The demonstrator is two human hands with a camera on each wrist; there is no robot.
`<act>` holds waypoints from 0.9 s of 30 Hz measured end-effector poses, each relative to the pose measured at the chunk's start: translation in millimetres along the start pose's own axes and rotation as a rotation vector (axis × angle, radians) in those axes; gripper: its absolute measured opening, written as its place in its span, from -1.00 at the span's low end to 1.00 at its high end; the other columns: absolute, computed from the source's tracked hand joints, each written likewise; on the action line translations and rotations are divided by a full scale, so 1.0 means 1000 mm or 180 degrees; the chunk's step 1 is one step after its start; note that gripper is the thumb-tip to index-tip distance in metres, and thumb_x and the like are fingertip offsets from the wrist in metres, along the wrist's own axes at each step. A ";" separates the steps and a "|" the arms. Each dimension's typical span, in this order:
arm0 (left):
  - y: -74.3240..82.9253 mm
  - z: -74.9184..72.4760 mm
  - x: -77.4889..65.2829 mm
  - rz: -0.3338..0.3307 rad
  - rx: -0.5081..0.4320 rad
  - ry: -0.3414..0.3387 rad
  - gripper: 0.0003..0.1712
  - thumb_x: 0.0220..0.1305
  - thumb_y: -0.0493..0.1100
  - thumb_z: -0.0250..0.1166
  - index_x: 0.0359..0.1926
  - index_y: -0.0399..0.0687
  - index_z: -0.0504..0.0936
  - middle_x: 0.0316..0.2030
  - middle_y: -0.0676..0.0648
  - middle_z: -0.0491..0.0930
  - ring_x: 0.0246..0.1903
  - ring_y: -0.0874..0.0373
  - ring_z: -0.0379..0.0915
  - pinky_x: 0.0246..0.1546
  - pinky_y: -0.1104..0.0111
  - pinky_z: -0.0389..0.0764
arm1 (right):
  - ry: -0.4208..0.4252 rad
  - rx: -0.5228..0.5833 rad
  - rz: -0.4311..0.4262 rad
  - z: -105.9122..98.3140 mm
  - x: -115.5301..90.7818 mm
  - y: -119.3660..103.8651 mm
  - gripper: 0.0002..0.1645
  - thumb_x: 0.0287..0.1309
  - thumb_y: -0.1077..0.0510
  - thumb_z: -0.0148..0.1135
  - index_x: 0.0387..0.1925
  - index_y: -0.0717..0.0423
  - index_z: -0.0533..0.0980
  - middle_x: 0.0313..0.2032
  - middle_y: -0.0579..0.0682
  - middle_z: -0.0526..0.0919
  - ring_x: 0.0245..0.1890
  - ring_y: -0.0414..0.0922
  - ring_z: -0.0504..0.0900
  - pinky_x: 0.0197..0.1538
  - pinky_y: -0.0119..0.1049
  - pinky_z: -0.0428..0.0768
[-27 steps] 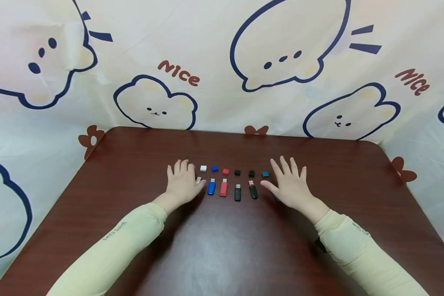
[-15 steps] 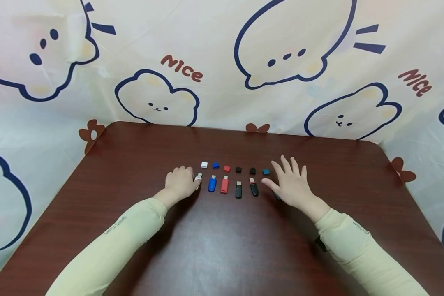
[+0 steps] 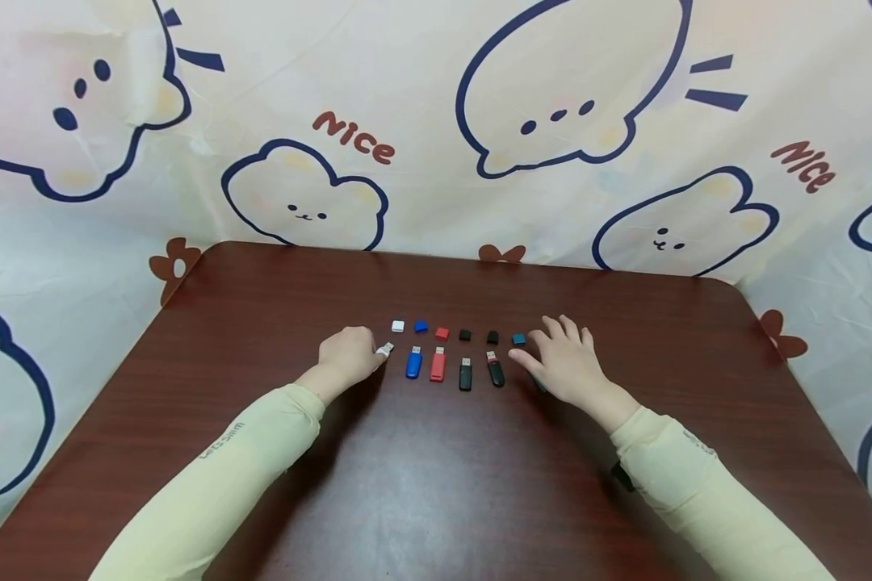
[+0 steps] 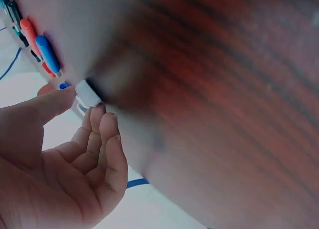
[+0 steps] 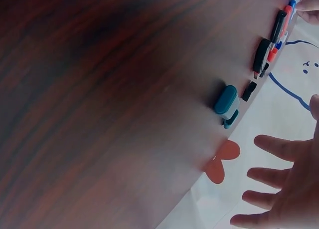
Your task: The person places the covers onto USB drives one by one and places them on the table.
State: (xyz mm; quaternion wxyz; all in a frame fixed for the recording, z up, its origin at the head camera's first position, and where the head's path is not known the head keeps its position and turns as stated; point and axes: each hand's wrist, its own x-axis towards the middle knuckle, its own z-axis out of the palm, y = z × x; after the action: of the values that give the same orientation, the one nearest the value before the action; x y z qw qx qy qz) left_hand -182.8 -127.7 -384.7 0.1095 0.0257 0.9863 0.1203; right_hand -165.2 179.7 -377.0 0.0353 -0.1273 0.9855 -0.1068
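My left hand pinches a white USB stick between thumb and fingers, its metal plug pointing away to the right. In the left wrist view that same stick sits at the fingertips, close above the table. Fingers spread, my right hand hovers over a teal USB stick, mostly hidden from the head view, and holds nothing. Between the hands lie a blue USB stick, a red one and two black ones, the left black stick straight and the right black stick slightly tilted.
Behind the sticks runs a row of small caps: a white cap, a blue cap, a red cap, two black caps and a teal cap. The brown table meets a cartoon-printed cloth at its back and sides.
My left fingers have curled and taken hold of the white USB stick, turning its plug to the right. The right hand stays near its place, its fingers now a little more bent.
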 end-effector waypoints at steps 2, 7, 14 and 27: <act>0.000 -0.002 0.000 0.0024 0.0044 0.0066 -0.67 0.16 -0.06 0.22 -0.68 -0.07 0.53 -0.64 -0.06 0.52 -0.59 0.10 0.42 -0.61 0.24 0.42 | 0.0038 -0.0057 -0.0035 -0.001 0.003 -0.004 -0.30 0.26 -0.29 -0.06 0.10 0.20 0.46 0.25 0.28 0.31 0.33 0.28 0.10 0.26 0.32 0.03; 0.002 -0.003 -0.001 0.0105 0.0129 0.0184 -0.78 0.08 -0.16 0.24 -0.63 -0.12 0.53 -0.61 -0.08 0.54 -0.59 0.09 0.45 -0.61 0.21 0.49 | 0.0163 -0.0242 -0.0171 -0.002 0.016 -0.019 -0.40 0.23 -0.22 0.06 0.04 0.17 0.52 0.11 0.17 0.50 0.20 0.17 0.30 0.17 0.19 0.23; 0.005 0.002 -0.001 0.0190 0.0207 0.0217 -0.88 0.00 -0.23 0.29 -0.58 -0.13 0.55 -0.53 -0.09 0.60 -0.56 0.09 0.47 -0.57 0.21 0.53 | 0.0176 -0.0396 -0.0331 -0.002 0.049 -0.050 -0.52 0.24 -0.10 0.11 0.04 0.13 0.54 0.02 0.09 0.60 0.07 0.09 0.43 0.09 0.05 0.35; -0.010 -0.003 -0.006 0.0160 0.0108 0.0260 -0.80 -0.10 -0.18 0.30 -0.70 -0.08 0.46 -0.60 -0.07 0.53 -0.57 0.06 0.44 -0.58 0.19 0.49 | -0.0180 -0.0541 -0.1139 0.025 0.105 -0.110 -0.58 0.28 0.12 0.09 0.16 0.05 0.46 0.09 0.02 0.57 0.08 -0.01 0.46 0.11 -0.09 0.44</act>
State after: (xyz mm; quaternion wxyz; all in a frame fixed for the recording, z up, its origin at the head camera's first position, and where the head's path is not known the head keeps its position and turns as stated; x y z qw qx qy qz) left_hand -177.9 -138.5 -383.2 0.0657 0.0474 0.9909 0.1073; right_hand -237.8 43.5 -381.3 0.0325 -0.3059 0.9512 -0.0242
